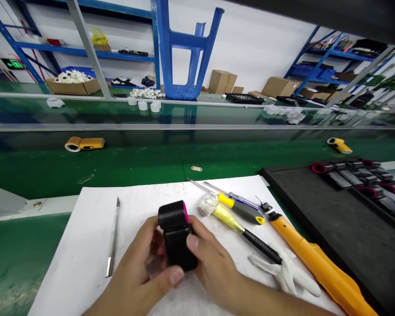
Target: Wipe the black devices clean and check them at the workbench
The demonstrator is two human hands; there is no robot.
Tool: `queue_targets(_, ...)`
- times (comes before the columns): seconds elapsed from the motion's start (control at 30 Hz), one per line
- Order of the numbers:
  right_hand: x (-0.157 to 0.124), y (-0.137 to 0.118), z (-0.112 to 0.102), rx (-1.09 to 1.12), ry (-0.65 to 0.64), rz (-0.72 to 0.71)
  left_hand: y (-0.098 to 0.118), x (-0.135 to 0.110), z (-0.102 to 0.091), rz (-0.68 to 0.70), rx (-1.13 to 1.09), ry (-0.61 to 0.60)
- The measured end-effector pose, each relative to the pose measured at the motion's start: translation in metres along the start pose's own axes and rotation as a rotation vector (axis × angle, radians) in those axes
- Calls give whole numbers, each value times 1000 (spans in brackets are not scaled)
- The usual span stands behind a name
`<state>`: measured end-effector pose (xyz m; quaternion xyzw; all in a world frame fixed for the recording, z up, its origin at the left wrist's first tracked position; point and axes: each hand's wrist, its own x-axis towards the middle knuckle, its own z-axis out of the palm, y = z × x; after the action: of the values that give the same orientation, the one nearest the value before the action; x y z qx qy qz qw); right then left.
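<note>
Gripping a black plastic device with a cylindrical, pink-rimmed head (176,241) between both hands, above a white paper sheet (82,245).
Left hand (141,263) curled round its left side, right hand (213,259) closed on the right, thumb on its face; neither nearer. Long axis runs near to far, head farthest. Underside and several fingertips hidden; head's opening seen edge-on, inside unreadable.
</note>
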<state>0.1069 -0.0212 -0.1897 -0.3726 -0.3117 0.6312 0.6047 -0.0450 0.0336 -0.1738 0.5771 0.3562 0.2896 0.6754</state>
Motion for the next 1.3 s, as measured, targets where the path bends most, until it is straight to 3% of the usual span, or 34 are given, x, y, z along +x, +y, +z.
queue_targets(0.13, -7, -15, -2, -339, -236, -56, 1, 1, 1, -10, 63, 101)
queue_targets(0.23, -4, -18, -2, -466, -380, -197, 0, -1, 2, 149, 174, 250)
queue_targets(0.3, -2, -11, -1, -482, -380, -324, -1, 0, 0, 221, 152, 316)
queue_targets(0.4, -1, 4, 1, -404, -303, -455, 1, 3, -5, 74, -120, 331)
queue_targets(0.53, -1, 9, -6, -389, -94, -478, 5, 9, -15, -44, -389, 218)
queue_targets(0.67, 2, 3, -13, -301, 94, -268, 7, 7, -18, -93, -491, 51)
queue_targets(0.8, 3, 0, -9, -266, 71, -192, 4, 4, -18, -157, -485, -94)
queue_targets(0.97, -1, -3, -3, -333, 49, -177, 1, 4, -18, -167, -475, -142)
queue_targets(1.3, -1, -6, -3, -381, 30, -204, 0, 2, -20, -35, -519, -251)
